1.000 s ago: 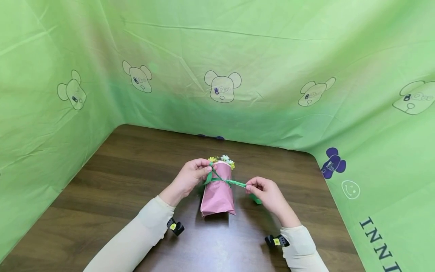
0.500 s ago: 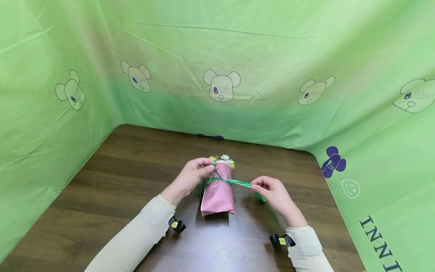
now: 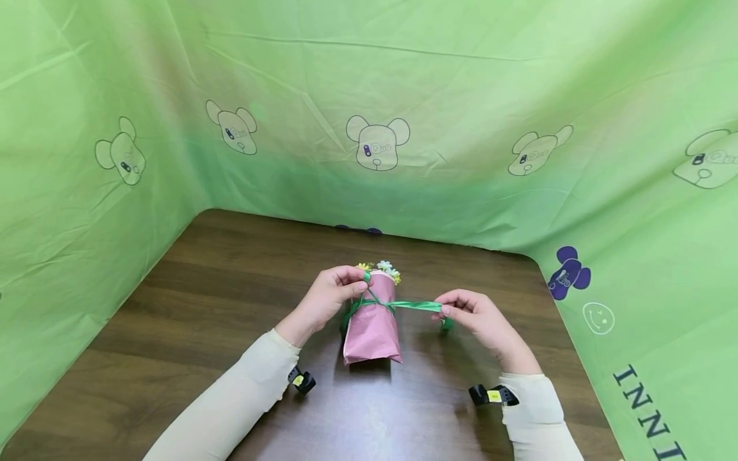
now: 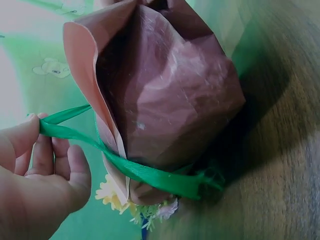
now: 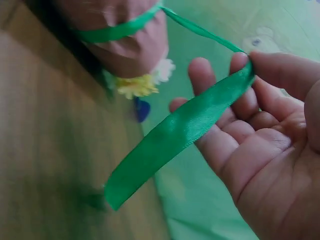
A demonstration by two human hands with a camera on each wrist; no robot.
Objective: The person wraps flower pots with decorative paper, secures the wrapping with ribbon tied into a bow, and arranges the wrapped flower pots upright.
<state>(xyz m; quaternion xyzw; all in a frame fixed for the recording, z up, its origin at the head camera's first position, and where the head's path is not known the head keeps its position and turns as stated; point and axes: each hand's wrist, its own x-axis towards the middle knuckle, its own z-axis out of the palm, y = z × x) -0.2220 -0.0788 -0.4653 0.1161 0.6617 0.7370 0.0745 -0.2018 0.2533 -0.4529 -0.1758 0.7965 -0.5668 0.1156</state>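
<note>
A small bouquet wrapped in pink paper [image 3: 371, 336] lies on the table, its yellow and white flowers [image 3: 385, 265] at the far end. Green ribbon [image 3: 414, 306] circles the wrap and crosses at the front. Above the bouquet's left side, my left hand [image 3: 324, 302] pinches a loop of ribbon between thumb and index finger, seen also in the left wrist view. Out to the right, my right hand [image 3: 483, 320] pinches another stretch of ribbon, pulled straight from the wrap. In the right wrist view a loose flat ribbon tail [image 5: 175, 132] hangs past the fingers.
The brown wooden table [image 3: 230, 275] has rounded far corners. Green printed cloth [image 3: 375, 77] encloses its back and both sides. Black cameras sit on straps at the left wrist [image 3: 302, 381] and right wrist [image 3: 490, 395].
My right hand has moved right and slightly away, and the ribbon between it and the bouquet is longer. My left hand has shifted slightly right, still pinching its loop.
</note>
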